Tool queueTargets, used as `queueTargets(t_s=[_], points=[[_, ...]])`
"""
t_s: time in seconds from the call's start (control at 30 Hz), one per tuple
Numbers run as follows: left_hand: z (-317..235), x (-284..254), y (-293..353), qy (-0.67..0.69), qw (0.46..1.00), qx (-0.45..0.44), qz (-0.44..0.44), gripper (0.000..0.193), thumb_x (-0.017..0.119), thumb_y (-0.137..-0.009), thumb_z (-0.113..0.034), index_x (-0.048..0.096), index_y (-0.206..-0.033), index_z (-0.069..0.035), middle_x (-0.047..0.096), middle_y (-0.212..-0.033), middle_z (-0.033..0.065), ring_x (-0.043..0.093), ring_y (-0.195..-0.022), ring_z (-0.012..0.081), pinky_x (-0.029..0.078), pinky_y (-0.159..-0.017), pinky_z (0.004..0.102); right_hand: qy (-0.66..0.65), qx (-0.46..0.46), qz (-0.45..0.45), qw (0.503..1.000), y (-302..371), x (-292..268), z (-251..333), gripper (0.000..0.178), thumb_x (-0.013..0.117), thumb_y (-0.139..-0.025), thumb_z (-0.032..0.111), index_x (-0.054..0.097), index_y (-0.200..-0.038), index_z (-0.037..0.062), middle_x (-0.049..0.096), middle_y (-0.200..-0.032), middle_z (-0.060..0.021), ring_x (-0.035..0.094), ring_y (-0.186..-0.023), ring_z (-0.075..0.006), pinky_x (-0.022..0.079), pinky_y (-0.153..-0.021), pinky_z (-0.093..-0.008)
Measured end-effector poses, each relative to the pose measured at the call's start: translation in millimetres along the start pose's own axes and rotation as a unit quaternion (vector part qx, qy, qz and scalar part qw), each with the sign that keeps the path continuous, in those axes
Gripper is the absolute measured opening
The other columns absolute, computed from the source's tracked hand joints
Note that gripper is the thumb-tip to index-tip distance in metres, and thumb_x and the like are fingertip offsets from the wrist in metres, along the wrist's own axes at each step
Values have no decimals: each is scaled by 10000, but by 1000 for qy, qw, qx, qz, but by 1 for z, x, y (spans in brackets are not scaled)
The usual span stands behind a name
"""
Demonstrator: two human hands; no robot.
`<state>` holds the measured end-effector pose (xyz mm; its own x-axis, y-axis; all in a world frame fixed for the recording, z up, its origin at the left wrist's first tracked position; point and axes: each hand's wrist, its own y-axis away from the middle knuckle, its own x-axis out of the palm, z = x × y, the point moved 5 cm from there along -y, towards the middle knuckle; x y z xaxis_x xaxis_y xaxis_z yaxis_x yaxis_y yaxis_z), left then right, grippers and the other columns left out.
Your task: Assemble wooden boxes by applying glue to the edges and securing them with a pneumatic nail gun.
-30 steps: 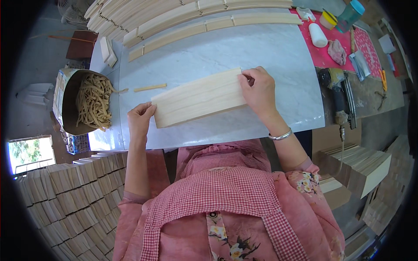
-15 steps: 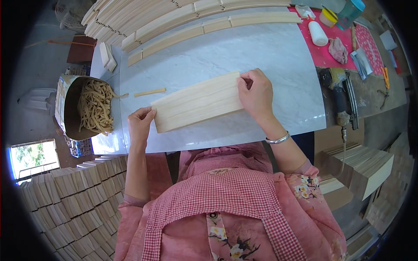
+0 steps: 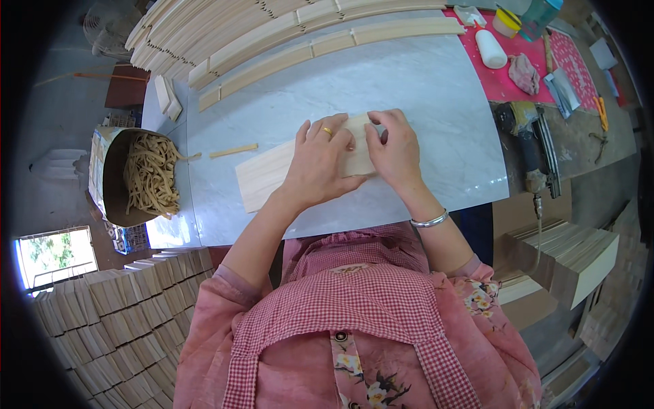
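A pale, flat wooden board (image 3: 262, 178) lies slantwise in front of me on the marble-patterned tabletop. My left hand (image 3: 319, 158) rests across the middle of it with its fingers spread, a gold ring on one finger. The thumb reaches toward the board's near edge, the fingertips toward its far edge. At the board's right end my right hand (image 3: 396, 146) pinches the wood between thumb and curled fingers, close beside the left hand. The two hands hide much of the board's right half. A thin wooden strip (image 3: 234, 150) lies left of the board, apart from it.
Stacked wooden slats (image 3: 197, 34) line the table's far side. Left stands a bin (image 3: 102, 177) of curled strips (image 3: 151, 174). On the right are a white bottle (image 3: 490, 49), a cloth (image 3: 523, 73) and an air nailer (image 3: 528, 140). Wood pieces (image 3: 122, 307) are piled lower left.
My left hand has left the board's left corner and moved right onto its middle, beside my right hand. The right hand still grips the right end; the board has barely shifted.
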<state>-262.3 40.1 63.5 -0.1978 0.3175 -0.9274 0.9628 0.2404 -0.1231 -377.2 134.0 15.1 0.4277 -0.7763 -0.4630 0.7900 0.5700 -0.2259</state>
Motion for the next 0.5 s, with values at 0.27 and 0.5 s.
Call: queueTargets(t_s=[0.27, 0.5], points=[[7, 11, -7, 92, 995, -20, -34, 510, 861, -531, -239, 541, -908, -113, 533, -1359, 164, 482, -1227, 359, 353, -1058, 463, -18, -29, 14, 999, -2, -3, 0, 124, 664, -876, 71, 699, -995, 61, 625, -975, -53, 594, -683, -228, 490, -635, -333], [10, 15, -7, 80, 996, -23, -33, 498, 847, -517, -217, 531, -888, -113, 537, -1342, 161, 484, -1176, 346, 364, -1027, 447, -106, -30, 52, 992, 7, -34, -4, 178, 673, -847, -7, 705, -1021, 10, 626, -864, -54, 557, -652, -165, 465, -617, -285]])
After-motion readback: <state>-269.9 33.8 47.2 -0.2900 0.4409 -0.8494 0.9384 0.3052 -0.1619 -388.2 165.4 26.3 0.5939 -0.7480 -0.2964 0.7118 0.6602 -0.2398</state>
